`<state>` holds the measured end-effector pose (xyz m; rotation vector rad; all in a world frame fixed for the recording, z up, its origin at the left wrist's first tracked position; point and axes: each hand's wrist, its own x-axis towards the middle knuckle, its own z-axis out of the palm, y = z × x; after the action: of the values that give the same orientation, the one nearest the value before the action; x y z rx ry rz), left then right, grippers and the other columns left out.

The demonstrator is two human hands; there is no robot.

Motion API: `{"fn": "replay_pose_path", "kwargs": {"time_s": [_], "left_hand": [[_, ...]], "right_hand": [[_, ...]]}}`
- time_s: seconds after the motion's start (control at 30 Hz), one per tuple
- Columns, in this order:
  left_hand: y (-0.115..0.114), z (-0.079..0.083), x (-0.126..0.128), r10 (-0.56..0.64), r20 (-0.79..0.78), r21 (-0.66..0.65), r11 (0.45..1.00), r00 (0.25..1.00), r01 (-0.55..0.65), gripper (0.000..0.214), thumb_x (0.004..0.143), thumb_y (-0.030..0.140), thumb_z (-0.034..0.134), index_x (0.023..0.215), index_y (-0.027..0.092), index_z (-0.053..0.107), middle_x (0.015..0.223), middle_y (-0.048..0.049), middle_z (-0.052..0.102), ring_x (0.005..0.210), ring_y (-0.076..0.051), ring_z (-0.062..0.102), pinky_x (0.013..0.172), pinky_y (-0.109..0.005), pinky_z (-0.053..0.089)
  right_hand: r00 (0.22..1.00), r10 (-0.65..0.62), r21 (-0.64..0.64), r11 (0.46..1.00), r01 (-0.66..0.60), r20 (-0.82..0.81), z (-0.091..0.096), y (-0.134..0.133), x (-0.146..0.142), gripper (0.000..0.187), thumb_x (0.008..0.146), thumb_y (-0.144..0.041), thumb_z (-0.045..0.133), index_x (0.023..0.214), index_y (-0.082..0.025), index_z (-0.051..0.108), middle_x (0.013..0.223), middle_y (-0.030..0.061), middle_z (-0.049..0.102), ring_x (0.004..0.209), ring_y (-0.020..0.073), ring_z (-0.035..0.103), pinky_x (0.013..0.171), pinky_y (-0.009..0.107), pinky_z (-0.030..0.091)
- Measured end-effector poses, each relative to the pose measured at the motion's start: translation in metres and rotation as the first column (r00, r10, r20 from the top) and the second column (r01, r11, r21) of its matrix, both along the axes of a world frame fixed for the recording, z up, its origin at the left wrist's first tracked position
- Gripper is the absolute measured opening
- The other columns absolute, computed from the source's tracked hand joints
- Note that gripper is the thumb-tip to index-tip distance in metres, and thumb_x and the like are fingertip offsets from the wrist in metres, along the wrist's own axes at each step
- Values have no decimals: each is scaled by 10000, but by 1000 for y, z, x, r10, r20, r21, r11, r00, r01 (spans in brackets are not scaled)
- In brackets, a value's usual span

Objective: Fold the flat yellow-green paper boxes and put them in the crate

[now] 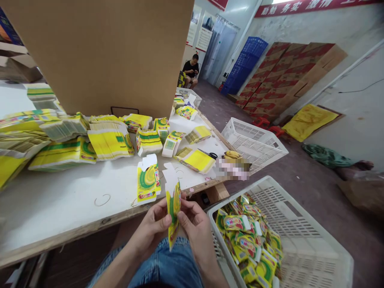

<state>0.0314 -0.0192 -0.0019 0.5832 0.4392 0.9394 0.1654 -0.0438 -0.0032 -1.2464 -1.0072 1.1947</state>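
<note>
Above my lap, a small yellow and green carton (pixel 174 212) is pinched between both hands, its white end flaps standing up at the top. My left hand (pixel 156 222) grips the left side with the thumb on the face. My right hand (pixel 192 220) holds the right side, thumb against the printed panel. Just beyond, at the table's edge, lies another yellow carton (pixel 148 180) with its white flap raised. To the right a white crate (pixel 315 240) holds many small yellow packets (pixel 246 240).
Bundles of flat cartons (pixel 108 140) line the white table (pixel 120 180) before a large cardboard box (pixel 120 56). Scissors (pixel 212 155) and bananas (pixel 232 155) lie near the right edge. Another white crate (pixel 255 136) stands beyond. A person (pixel 191 70) sits far back.
</note>
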Motion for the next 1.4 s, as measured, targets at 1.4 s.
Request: {"fn": "replay_pose_path", "kwargs": {"time_s": [1.4], "left_hand": [[0,-17,8,182,-509,195,976,841,-94,505,794,483,671,1173,153,622,1128,-118,718,1012,-282,670,855,-348,537]], "right_hand": [[909,-95,79,995,68,406,-12,-5,14,278,916,-397,548,776,-167,619,712,18,595,671,153,534,603,242,447]]}}
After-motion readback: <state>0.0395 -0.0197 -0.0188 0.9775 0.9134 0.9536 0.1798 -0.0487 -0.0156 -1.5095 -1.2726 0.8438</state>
